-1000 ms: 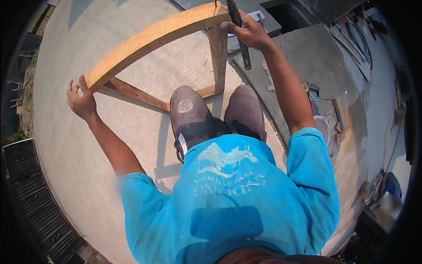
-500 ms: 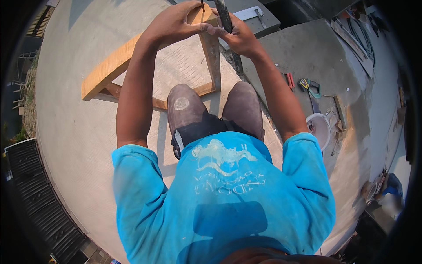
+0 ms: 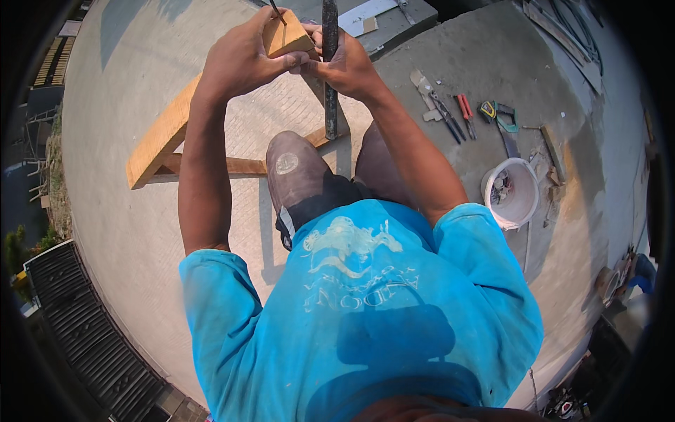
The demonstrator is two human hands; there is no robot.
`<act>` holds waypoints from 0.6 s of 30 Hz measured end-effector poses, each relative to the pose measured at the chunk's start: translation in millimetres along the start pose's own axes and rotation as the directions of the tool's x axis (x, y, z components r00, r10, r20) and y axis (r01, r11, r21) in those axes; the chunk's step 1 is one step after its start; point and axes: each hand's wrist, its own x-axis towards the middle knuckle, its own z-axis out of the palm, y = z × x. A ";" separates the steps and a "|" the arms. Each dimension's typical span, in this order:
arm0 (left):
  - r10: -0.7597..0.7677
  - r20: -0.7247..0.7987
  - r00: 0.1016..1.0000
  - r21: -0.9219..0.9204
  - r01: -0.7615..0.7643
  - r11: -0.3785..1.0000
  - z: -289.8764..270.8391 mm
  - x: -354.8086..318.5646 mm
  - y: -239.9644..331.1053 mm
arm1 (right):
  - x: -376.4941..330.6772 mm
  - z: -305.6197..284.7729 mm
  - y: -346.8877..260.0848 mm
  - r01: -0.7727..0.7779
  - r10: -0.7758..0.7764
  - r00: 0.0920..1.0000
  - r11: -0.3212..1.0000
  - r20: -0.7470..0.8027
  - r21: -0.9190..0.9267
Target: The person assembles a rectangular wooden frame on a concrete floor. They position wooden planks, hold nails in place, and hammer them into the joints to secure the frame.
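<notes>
My left hand (image 3: 242, 55) grips the near top end of a long pale wooden beam (image 3: 163, 137), where a thin nail (image 3: 278, 10) sticks up. My right hand (image 3: 346, 67) touches the left hand and is closed around a dark metal bar (image 3: 330, 98) that hangs straight down past the beam's upright post. A thinner wooden brace (image 3: 235, 166) joins the frame lower down. My knees in brown trousers (image 3: 299, 172) are just below the frame.
A white bucket (image 3: 510, 191) with small parts stands to the right on the concrete slab (image 3: 450, 42). Pliers (image 3: 458, 112), a tape measure (image 3: 488, 110) and other hand tools lie beyond it. A dark corrugated roof (image 3: 77, 330) lies far below at the lower left.
My left hand has left the beam's far left end and come to its right end beside my right hand. The view has shifted closer to the frame.
</notes>
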 end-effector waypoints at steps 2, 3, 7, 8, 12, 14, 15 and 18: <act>-0.036 0.022 0.999 0.008 0.036 0.999 -2.3 4.3 4.3 | 1.3 -4.1 -11.8 -0.022 0.022 1.000 0.999 0.003 -0.026; -0.031 0.029 0.999 -0.003 0.031 1.000 -1.8 5.8 3.8 | 1.7 -5.8 -9.5 0.023 -0.025 1.000 0.996 -0.014 -0.091; 0.041 0.024 0.999 0.052 -0.043 0.998 5.2 8.9 -10.6 | 1.4 -4.7 -14.5 0.047 -0.056 0.997 0.982 -0.045 -0.184; 0.042 0.023 0.999 0.048 -0.043 0.998 7.6 8.7 -14.0 | 0.4 -3.8 -18.1 0.028 -0.039 0.998 0.983 -0.056 -0.182; 0.030 0.011 0.999 0.043 -0.030 0.999 9.6 11.4 -13.5 | 2.6 -2.5 -22.0 -0.055 0.037 0.995 0.978 -0.092 -0.203; 0.010 0.020 1.000 0.034 -0.010 0.999 8.5 10.8 -10.5 | -0.8 0.7 -34.4 -0.139 0.129 0.988 0.980 -0.078 -0.139; 0.003 0.027 1.000 0.025 -0.004 1.000 7.1 11.8 -7.8 | -1.7 0.7 -36.5 -0.156 0.145 0.985 0.979 -0.089 -0.134; -0.030 0.040 0.999 0.027 0.028 0.999 0.5 12.7 1.0 | -2.9 -0.9 -33.9 -0.156 0.139 0.984 0.974 -0.114 -0.166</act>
